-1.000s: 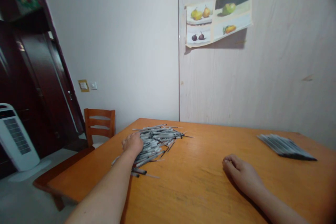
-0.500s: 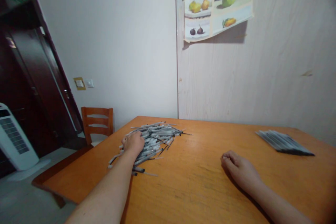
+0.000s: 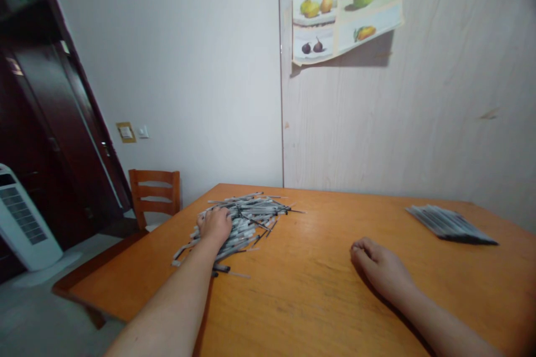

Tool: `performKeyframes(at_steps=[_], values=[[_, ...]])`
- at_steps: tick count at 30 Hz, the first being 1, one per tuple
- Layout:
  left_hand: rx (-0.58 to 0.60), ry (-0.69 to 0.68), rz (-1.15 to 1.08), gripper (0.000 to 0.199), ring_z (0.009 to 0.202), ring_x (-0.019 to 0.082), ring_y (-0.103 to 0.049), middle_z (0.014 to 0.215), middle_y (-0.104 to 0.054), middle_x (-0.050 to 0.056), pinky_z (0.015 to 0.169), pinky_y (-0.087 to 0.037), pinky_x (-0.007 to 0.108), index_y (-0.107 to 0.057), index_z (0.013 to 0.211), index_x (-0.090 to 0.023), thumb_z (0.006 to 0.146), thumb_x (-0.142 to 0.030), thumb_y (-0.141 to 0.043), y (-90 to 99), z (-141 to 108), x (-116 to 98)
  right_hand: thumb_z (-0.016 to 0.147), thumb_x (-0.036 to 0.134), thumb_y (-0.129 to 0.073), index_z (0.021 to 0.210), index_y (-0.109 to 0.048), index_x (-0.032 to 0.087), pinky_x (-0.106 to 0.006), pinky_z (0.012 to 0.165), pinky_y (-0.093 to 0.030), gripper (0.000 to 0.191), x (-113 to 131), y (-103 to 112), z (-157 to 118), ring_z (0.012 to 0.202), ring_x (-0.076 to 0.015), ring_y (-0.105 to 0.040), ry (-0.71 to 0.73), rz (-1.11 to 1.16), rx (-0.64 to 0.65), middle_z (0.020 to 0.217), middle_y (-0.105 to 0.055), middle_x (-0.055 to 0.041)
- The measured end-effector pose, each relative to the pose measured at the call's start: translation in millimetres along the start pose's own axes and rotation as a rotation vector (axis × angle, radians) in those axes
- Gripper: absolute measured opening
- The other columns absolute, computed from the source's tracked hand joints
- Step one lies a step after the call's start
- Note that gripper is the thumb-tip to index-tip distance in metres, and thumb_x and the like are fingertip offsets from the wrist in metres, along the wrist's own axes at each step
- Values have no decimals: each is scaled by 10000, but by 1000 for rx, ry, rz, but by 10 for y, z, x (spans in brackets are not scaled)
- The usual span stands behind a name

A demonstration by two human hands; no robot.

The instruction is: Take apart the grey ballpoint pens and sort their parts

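Note:
My left hand rests on the left side of a loose heap of pens. Its fingers curl down among the pens and their tips are hidden, so what they hold, if anything, cannot be made out. The heaped pens are slim, greyish and clear, with dark ends, and lie at many angles. On the bare wood to the right, my right hand lies on its side in a loose fist. Nothing sticks out of it. Beyond that hand, a neat row of similar pens lies side by side.
The orange-brown wooden table reaches to the pale wall. A wooden chair stands behind its left edge. On the floor at far left is a white upright appliance. A sheet of fruit paintings hangs on the wall.
My left hand has shifted very slightly to the right and up over the heap, its fingers bending a little differently. My right hand stays in its loose fist. The whole view has drifted slightly.

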State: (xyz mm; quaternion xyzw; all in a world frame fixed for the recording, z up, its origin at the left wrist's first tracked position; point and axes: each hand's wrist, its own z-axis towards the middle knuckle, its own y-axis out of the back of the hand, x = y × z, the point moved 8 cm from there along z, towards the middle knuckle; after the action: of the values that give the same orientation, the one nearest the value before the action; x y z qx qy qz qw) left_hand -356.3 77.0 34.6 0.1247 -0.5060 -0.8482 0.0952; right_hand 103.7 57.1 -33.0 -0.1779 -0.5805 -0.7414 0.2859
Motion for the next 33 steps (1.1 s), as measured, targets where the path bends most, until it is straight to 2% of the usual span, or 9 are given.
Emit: performKeyframes(at_steps=[9, 17, 20, 23, 25, 27, 29, 33], values=[[-53, -50, 1, 242, 1104, 291, -554, 1141, -669, 87, 1029, -274, 525, -701, 995, -280, 887, -275, -485, 61, -23, -86, 876, 403, -415, 803, -603, 231, -308, 649, -394, 265, -6, -17, 13, 717, -221, -619, 10, 13, 13, 743, -684, -50], [-94, -113, -122, 241, 1159, 271, -534, 1144, -690, 74, 1097, -195, 492, -690, 1022, -274, 895, -257, -486, 240, -41, -348, 874, 382, -430, 809, -624, 227, -292, 643, -385, 256, 23, 11, -1, 703, -208, -606, -8, 4, 2, 738, -682, -46], [-84, -80, -399, 213, 1155, 269, -551, 1099, -704, 77, 1094, -232, 477, -695, 1013, -260, 878, -279, -530, 285, -14, -501, 878, 376, -435, 820, -626, 224, -293, 653, -390, 251, 26, 7, -1, 704, -207, -603, -9, 5, 8, 728, -667, -48], [86, 97, -1036, 167, 1071, 245, -598, 1037, -714, 87, 994, -382, 397, -690, 956, -200, 821, -268, -619, 144, 24, -676, 885, 372, -425, 822, -615, 225, -291, 659, -388, 249, 26, 0, 4, 704, -203, -599, -3, -7, 8, 725, -660, -42], [151, 118, -1157, 182, 903, 200, -646, 968, -721, 81, 849, -469, 332, -670, 961, -175, 849, -290, -585, 110, 23, -867, 891, 373, -414, 816, -604, 223, -289, 658, -383, 253, 34, -4, 4, 705, -200, -598, 3, -12, 10, 729, -660, -39], [225, 127, -1239, 214, 767, 160, -651, 943, -725, 84, 727, -494, 289, -659, 979, -163, 881, -314, -544, 79, -8, -1043, 891, 368, -416, 813, -603, 222, -287, 653, -375, 250, 46, 0, 0, 704, -198, -597, 0, -9, 8, 728, -662, -38], [283, 138, -1323, 225, 699, 129, -643, 956, -727, 85, 655, -493, 252, -645, 1003, -165, 897, -331, -537, 64, -56, -1179, 888, 358, -421, 808, -605, 222, -284, 647, -368, 243, 56, 13, -5, 701, -196, -596, -9, -8, 0, 725, -664, -39], [413, 210, -1643, 158, 657, 89, -635, 957, -726, 86, 593, -470, 190, -633, 967, -164, 870, -288, -620, 41, -164, -1394, 892, 337, -416, 806, -606, 224, -282, 647, -363, 237, 84, 25, -13, 711, -196, -598, -5, -22, 0, 738, -669, -43]])
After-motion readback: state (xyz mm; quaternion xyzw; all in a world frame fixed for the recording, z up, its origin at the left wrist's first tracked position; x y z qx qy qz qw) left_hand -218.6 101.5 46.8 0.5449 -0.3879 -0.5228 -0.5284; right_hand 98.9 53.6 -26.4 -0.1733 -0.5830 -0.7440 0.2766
